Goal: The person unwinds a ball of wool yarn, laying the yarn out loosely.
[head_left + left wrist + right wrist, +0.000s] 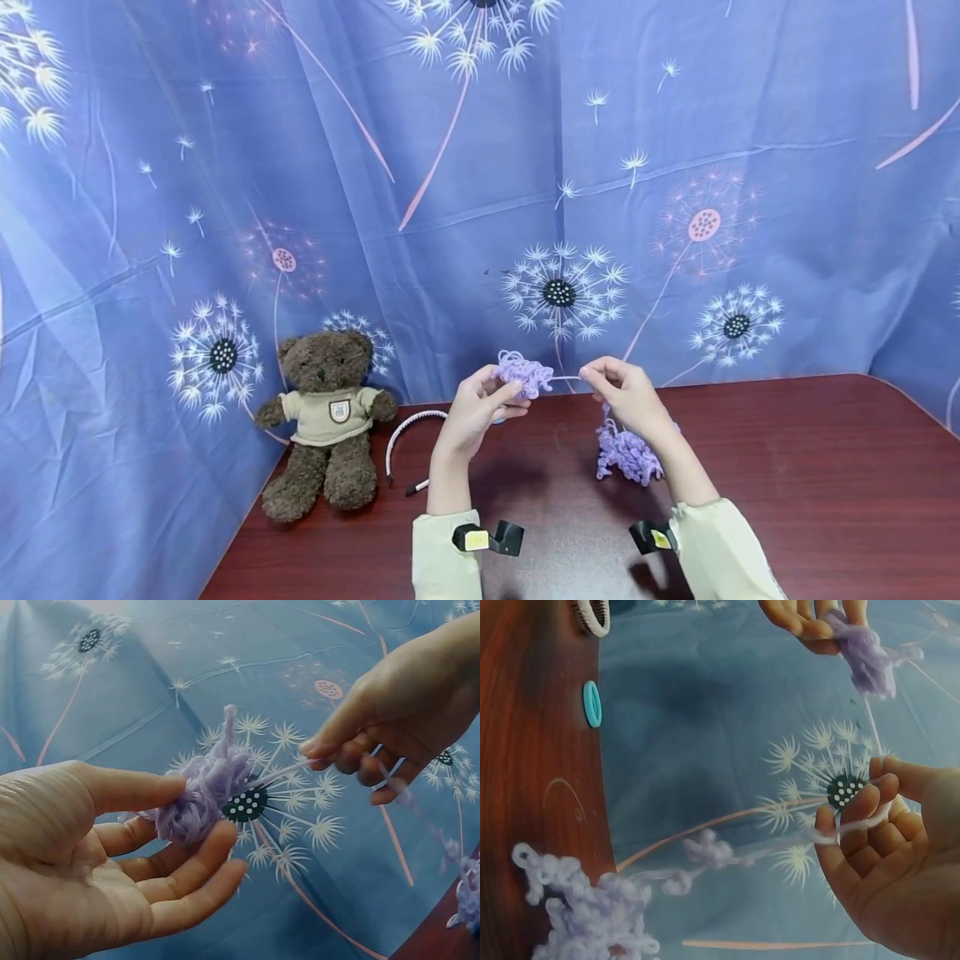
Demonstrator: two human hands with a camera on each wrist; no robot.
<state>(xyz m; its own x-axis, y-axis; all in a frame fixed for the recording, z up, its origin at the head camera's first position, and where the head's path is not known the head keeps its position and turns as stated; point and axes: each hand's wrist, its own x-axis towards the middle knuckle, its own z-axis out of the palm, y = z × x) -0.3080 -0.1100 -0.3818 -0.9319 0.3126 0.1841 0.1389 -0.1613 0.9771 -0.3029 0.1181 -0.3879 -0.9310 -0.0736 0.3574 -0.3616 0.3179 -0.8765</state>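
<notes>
Lilac fluffy yarn bundle (527,375), head view: held up in front of the blue dandelion-print cloth (465,308), in the fingers of the left hand.
Left hand (474,408), head view: thumb and fingers pinching that bundle.
Right hand (628,398), head view: thumb and forefinger nipping a thin lilac strand (566,378), pulled straight between both hands.
Curly lilac yarn heap (628,456), head view: under the right hand, partly behind the forearm, over the reddish-brown wooden table (825,483) (can't tell if it actually touches the wood).
Teddy corner, head view: dark brown plush bear (326,425) in a pale green top with a shield badge, propped at the table's left end; white ribbed headband (401,437) with dark tips between it and the left arm.
Pinch up close, left wrist view: bundle squeezed between thumb and fingers, lower fingers fanned out a bit, one stubby yarn end poking up. The strand runs to the right hand's fingertips.
Yarn trail, right wrist view: knobbly yarn leads from the right hand, lower fingers loosely curled, down to the heap. Left hand and bundle sit up top, and a turquoise oval ring (592,704) lies near the table edge.
</notes>
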